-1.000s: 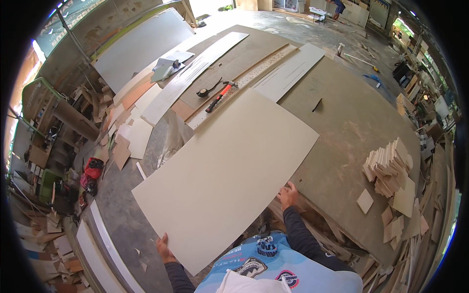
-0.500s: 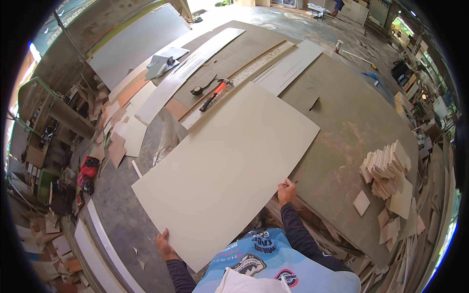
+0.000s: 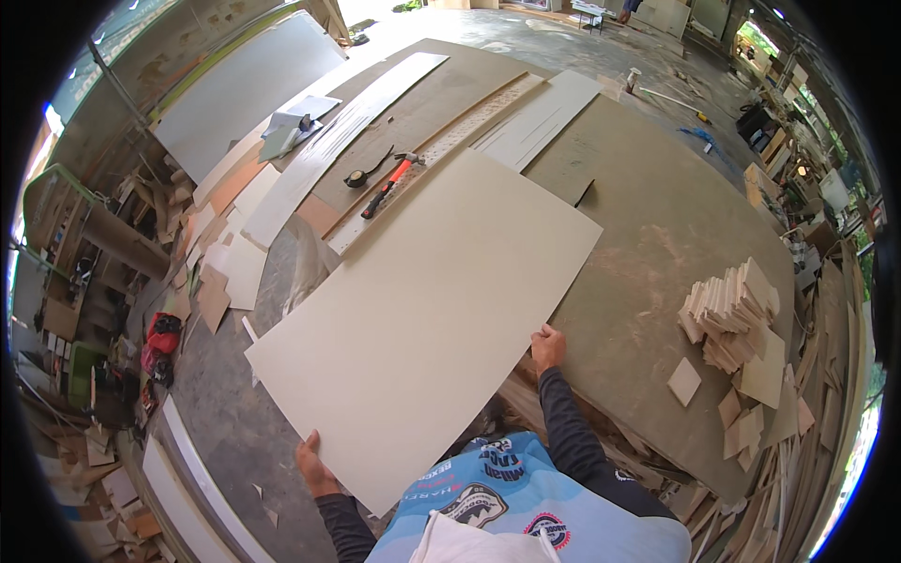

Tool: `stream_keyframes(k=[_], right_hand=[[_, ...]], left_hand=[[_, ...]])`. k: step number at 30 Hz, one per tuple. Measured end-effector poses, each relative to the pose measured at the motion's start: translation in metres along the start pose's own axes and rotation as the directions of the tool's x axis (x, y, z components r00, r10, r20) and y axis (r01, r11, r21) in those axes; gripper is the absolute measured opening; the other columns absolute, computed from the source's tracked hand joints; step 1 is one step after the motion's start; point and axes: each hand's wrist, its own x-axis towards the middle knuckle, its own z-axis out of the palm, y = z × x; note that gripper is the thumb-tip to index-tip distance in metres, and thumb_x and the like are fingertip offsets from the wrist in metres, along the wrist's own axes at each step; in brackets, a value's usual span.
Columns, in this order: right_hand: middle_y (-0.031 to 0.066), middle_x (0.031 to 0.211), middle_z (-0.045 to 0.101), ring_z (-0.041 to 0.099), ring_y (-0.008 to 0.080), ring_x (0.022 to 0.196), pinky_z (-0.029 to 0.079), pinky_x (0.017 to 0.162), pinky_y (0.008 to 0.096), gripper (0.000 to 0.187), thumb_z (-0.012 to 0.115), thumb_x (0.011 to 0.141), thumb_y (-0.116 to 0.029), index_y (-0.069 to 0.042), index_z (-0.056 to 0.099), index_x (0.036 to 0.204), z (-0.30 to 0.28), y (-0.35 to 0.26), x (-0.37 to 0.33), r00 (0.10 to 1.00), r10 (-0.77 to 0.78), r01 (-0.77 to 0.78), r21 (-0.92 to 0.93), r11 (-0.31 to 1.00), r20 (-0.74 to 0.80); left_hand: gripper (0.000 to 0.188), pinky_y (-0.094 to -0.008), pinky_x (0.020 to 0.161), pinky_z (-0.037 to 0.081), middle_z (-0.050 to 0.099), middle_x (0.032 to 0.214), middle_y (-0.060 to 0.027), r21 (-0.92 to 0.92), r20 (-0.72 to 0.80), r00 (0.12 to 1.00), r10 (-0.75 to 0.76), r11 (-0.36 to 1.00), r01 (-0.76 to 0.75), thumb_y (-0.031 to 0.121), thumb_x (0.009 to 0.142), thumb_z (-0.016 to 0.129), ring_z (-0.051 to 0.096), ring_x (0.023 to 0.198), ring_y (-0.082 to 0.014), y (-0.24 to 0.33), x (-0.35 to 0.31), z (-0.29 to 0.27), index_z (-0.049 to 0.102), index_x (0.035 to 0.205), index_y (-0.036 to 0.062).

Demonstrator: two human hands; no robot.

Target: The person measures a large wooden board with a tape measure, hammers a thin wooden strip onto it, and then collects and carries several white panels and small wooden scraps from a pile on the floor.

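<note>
A large, pale cream rectangular board [image 3: 427, 324] slants in front of me, its far part over the workbench and its near corner by my shirt. My left hand [image 3: 314, 464] grips the board's left edge close to that near corner, thumb on top and the other fingers hidden below. On the near right edge, my right hand [image 3: 548, 348] is closed around the rim. Beyond the board lie a claw hammer [image 3: 392, 186] with a red and black handle and a black tape measure [image 3: 357, 177].
The wide brown workbench top [image 3: 648, 253] carries a long perforated strip [image 3: 460, 131] and white panels [image 3: 347, 141]. Small board pieces [image 3: 727, 314] are stacked at its right. Offcuts [image 3: 221, 272] and a red bag [image 3: 163, 330] lie on the left.
The board has shifted slightly away from me over the bench, both hands still gripping it. The whole view has also swung a little, moving the bench items left in the picture.
</note>
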Motion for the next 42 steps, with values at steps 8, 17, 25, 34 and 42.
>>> stream_keyframes(k=[8, 17, 25, 34, 42], right_hand=[[0.0127, 0.053, 0.047, 0.045, 0.0157, 0.050, 0.038, 0.050, 0.0388, 0.022, 0.061, 0.074, -0.005, 0.005, 0.044, 0.063, 0.005, 0.024, 0.031, 0.998, 0.047, -0.053, 0.192, 0.980, 0.033], [0.0013, 0.065, 0.057, 0.057, 0.0089, 0.057, 0.051, 0.050, 0.0260, 0.018, 0.061, 0.084, 0.000, 0.003, 0.059, 0.066, -0.005, 0.021, 0.049, 0.984, 0.093, -0.128, 0.243, 0.961, 0.151], [0.0130, 0.082, 0.069, 0.066, 0.0232, 0.067, 0.057, 0.067, 0.0365, 0.020, 0.061, 0.088, -0.010, 0.004, 0.071, 0.097, -0.031, 0.004, 0.075, 0.955, 0.054, 0.018, -0.238, 0.971, 0.291], [0.0040, 0.160, 0.023, 0.024, 0.0299, 0.143, 0.028, 0.116, 0.0456, 0.060, 0.058, 0.092, -0.028, -0.012, 0.040, 0.147, -0.041, 0.010, 0.173, 0.947, -0.164, 0.318, -0.720, 0.616, 0.278], [-0.0062, 0.162, 0.015, 0.014, 0.0300, 0.148, 0.016, 0.119, 0.0541, 0.069, 0.052, 0.094, -0.046, -0.024, 0.026, 0.154, -0.049, 0.013, 0.214, 0.932, -0.051, 0.316, -0.734, 0.601, 0.360]], left_hand=[[0.039, -0.0466, 0.094, 0.051, 0.060, 0.120, -0.0234, -0.045, 0.067, 0.997, -0.042, 0.998, 0.045, 0.007, 0.091, 0.053, 0.063, 0.105, -0.0368, 0.005, 0.009, 0.016, 0.048, 0.126, -0.0101], [0.035, -0.0438, 0.094, 0.051, 0.061, 0.118, -0.0208, -0.111, 0.058, 0.996, -0.074, 0.991, 0.080, 0.006, 0.092, 0.054, 0.064, 0.102, -0.0339, 0.014, 0.016, 0.024, 0.050, 0.124, -0.0080], [0.033, -0.0433, 0.092, 0.052, 0.062, 0.116, -0.0205, -0.064, 0.032, 0.999, -0.036, 0.997, 0.038, 0.007, 0.094, 0.054, 0.065, 0.101, -0.0334, 0.021, 0.013, 0.039, 0.051, 0.122, -0.0092], [0.030, -0.0424, 0.089, 0.053, 0.064, 0.111, -0.0210, -0.053, 0.027, 0.999, -0.017, 0.998, 0.018, 0.007, 0.094, 0.054, 0.066, 0.096, -0.0334, 0.027, 0.006, 0.049, 0.052, 0.119, -0.0109], [0.029, -0.0439, 0.089, 0.054, 0.063, 0.112, -0.0221, -0.084, -0.026, 0.999, -0.018, 0.996, 0.015, 0.006, 0.094, 0.054, 0.066, 0.096, -0.0337, 0.026, -0.001, 0.053, 0.052, 0.119, -0.0087]])
